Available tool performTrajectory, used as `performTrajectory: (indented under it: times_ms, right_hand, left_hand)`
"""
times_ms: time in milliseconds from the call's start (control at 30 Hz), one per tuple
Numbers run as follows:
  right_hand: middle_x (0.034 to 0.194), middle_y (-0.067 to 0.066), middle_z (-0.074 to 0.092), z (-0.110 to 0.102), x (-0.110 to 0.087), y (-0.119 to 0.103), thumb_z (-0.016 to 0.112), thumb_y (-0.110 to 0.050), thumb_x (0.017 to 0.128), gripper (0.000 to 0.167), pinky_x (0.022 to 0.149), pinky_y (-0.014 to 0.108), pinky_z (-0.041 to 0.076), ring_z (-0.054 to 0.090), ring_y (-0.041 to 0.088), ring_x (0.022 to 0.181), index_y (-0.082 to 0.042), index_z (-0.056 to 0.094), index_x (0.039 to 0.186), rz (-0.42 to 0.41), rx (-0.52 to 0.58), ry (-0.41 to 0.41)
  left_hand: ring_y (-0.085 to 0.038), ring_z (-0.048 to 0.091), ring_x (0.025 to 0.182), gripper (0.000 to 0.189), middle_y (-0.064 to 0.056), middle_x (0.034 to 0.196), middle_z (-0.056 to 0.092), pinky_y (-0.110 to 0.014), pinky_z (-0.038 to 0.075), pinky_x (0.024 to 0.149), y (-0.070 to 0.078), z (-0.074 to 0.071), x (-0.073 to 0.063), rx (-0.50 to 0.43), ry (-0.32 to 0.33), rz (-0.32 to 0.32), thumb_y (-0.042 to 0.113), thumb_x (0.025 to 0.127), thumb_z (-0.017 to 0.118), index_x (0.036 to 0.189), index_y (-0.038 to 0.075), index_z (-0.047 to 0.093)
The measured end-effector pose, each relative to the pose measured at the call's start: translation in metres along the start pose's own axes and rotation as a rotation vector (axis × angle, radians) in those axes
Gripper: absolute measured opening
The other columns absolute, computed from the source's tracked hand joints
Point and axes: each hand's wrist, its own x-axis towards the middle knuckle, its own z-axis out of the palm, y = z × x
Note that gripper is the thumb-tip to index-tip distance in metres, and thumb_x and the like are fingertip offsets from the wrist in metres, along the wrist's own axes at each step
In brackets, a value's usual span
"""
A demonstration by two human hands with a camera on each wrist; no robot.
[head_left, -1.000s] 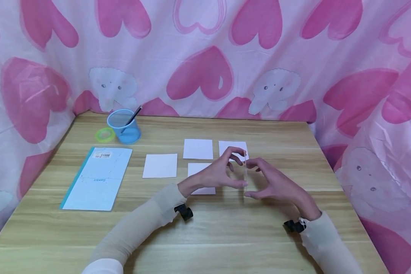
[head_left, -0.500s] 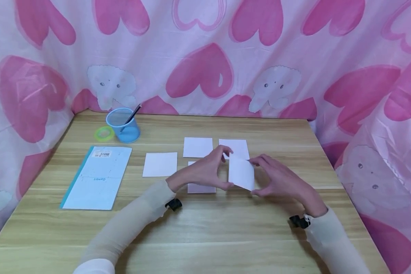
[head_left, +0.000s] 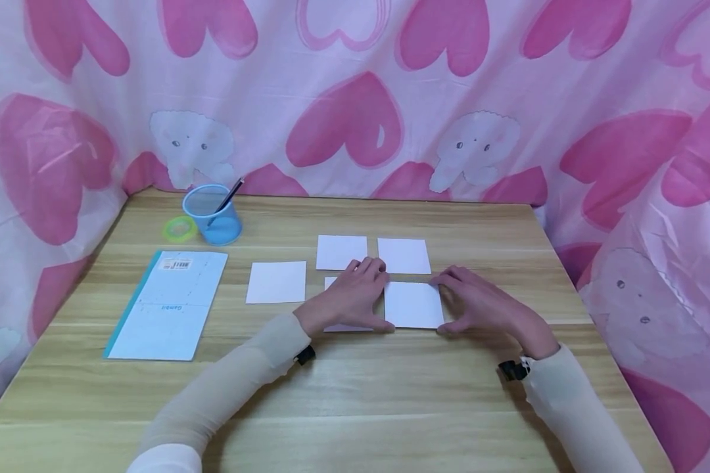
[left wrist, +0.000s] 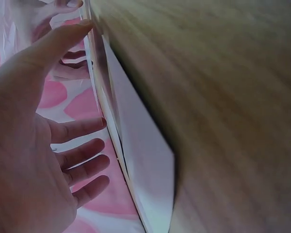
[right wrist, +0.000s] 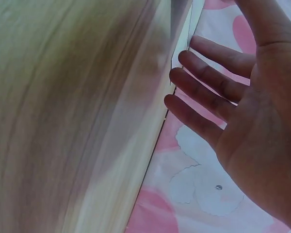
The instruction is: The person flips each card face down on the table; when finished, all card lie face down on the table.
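A white square card [head_left: 414, 305] lies flat on the wooden table between both hands in the head view. Along its left side is the left hand [head_left: 355, 297], thumb tip at the near left corner and fingers by the far left corner. The right hand [head_left: 479, 305] flanks the opposite side, with fingertips at the far right corner and thumb at the near right one. In the wrist views, the left hand [left wrist: 43, 145] and right hand [right wrist: 252, 107] have spread, slightly bent fingers. Beneath the left hand, another white card [head_left: 348, 328] is partly covered.
White cards lie behind the hands, one at back left [head_left: 341, 253] and one at back right [head_left: 403, 256]. A further card [head_left: 275, 282] sits left. Beyond it are a pale blue notebook [head_left: 165, 315], a blue pen cup [head_left: 215, 217] and a green tape roll [head_left: 179, 228].
The card between the hands was upright, then tilted, gripped at its edges; now it lies flat on the table. The hands have lowered with it, and the left fingers have eased off its far corner.
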Motion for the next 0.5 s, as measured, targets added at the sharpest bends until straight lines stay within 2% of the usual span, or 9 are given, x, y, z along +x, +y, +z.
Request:
performTrajectory:
  times_ms: [500]
  right_hand:
    - [0.125, 0.001, 0.05, 0.0036, 0.007, 0.0052, 0.087, -0.054, 0.062, 0.09, 0.095, 0.041, 0.046, 0.045, 0.017, 0.11, -0.017, 0.055, 0.138, -0.006, 0.048, -0.041]
  left_hand:
    - [-0.021, 0.035, 0.111, 0.093, -0.006, 0.121, 0.041, -0.037, 0.032, 0.094, 0.0004, 0.0013, -0.0041, 0.039, -0.005, 0.011, 0.08, 0.071, 0.061, 0.128, 0.006, 0.056]
